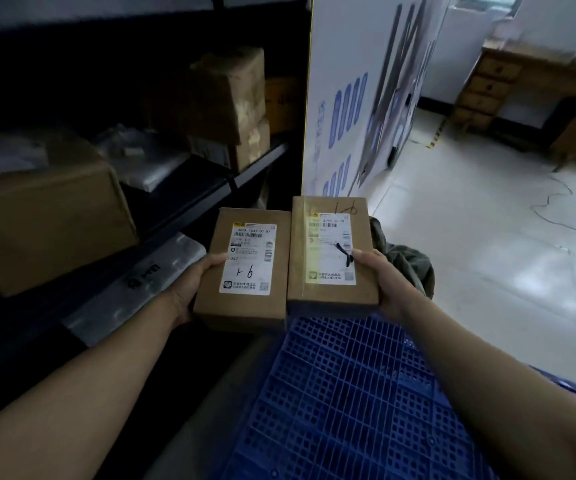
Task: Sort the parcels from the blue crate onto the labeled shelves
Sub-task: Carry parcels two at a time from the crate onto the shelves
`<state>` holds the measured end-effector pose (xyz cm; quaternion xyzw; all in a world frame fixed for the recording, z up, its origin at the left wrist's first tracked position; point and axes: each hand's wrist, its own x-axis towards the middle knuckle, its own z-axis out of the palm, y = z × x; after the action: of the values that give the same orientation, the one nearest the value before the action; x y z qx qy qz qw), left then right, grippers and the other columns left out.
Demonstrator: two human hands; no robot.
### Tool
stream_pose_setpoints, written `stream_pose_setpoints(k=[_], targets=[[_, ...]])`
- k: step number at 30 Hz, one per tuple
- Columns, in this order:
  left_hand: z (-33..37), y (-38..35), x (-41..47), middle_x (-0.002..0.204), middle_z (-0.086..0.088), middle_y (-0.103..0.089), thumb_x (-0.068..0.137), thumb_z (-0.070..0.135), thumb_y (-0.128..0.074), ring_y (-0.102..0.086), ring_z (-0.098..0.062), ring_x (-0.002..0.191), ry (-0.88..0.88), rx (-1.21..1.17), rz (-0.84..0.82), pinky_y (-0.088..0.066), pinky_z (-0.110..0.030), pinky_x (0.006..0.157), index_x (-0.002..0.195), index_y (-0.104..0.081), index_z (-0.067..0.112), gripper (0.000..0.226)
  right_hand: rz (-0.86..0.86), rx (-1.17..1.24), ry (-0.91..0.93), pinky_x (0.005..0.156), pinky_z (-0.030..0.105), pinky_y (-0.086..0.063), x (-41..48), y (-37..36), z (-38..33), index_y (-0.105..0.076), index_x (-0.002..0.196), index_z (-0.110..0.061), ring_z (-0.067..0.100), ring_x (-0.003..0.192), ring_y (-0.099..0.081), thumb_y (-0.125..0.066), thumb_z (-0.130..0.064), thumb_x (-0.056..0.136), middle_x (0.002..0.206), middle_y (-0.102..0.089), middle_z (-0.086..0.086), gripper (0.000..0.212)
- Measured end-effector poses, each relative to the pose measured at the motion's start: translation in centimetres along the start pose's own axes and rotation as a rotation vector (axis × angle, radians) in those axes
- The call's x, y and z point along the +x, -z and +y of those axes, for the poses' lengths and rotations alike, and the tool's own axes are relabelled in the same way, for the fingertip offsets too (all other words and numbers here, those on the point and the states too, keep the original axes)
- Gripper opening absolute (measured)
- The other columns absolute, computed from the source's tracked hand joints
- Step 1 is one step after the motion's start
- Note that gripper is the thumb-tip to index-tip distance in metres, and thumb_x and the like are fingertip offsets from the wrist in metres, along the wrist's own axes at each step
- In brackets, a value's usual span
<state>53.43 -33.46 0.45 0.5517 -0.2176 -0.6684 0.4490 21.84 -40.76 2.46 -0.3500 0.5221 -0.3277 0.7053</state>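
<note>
Holding the left parcel (245,268) in the left hand (193,282) and the right parcel (331,254) in the right hand (386,282), thumbs on top at the outer edges. Side by side, inner edges touching, above the blue crate (348,393) beneath the hands. Seemingly reading the handwritten marks. Next, probably: matching each mark to the dark shelves (255,164) left of the hands, then placing one at a time.

Parcel storeroom. Dark shelving rack (207,190) holds cardboard boxes (44,209) and plastic mailers (148,168). A printed white panel (345,57) stands just right of the rack, with a wooden desk (521,81) on tiled floor (487,244) farther right.
</note>
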Motion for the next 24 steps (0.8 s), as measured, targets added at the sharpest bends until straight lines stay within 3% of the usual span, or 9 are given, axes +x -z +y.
stream_pose_setpoints(k=[3, 12, 17, 24], targets=[[4.6, -0.6, -4.9, 0.083, -0.010, -0.075, 0.088, 0.037, -0.056, -0.071, -0.021, 0.064, -0.080, -0.024, 0.027, -0.057, -0.027, 0.054, 0.100, -0.069, 0.015, 0.028, -0.062, 0.012, 0.089, 0.063, 0.042, -0.058, -3.2, -3.0, -4.7, -0.039, 0.134, -0.018, 0.033, 0.087, -0.069, -0.066, -0.026, 0.086, 0.120, -0.065, 0.019, 0.056], [11.7, -1.8, -24.0, 0.104, -0.015, -0.073, 0.076, 0.039, -0.064, -0.073, -0.027, 0.083, -0.350, -0.067, 0.141, -0.059, -0.033, 0.062, 0.100, -0.073, 0.016, 0.035, -0.337, -0.033, 0.237, 0.060, 0.038, -0.058, -13.5, -10.4, -14.3, -0.049, 0.118, -0.021, 0.027, 0.080, -0.073, -0.067, -0.026, 0.084, 0.100, -0.074, 0.012, 0.038], [10.2, -1.5, -36.3, 0.105, -0.011, -0.073, 0.075, 0.040, -0.063, -0.072, -0.024, 0.087, -0.500, -0.096, 0.311, -0.060, -0.034, 0.066, 0.090, -0.079, 0.022, 0.028, -0.579, -0.212, 0.278, 0.056, 0.033, -0.057, -19.5, -15.8, -15.3, -0.048, 0.119, -0.029, 0.022, 0.075, -0.073, -0.067, -0.022, 0.084, 0.093, -0.075, 0.007, 0.040], [2.1, 0.3, -51.9, 0.113, -0.013, -0.070, 0.084, 0.039, -0.059, -0.070, -0.027, 0.094, -0.643, -0.210, 0.670, -0.055, -0.040, 0.082, 0.105, -0.072, 0.020, 0.031, -0.925, -0.358, 0.257, 0.064, 0.038, -0.058, -28.1, -24.8, -11.6, -0.045, 0.130, -0.030, 0.024, 0.084, -0.072, -0.069, -0.020, 0.082, 0.110, -0.070, 0.009, 0.055]])
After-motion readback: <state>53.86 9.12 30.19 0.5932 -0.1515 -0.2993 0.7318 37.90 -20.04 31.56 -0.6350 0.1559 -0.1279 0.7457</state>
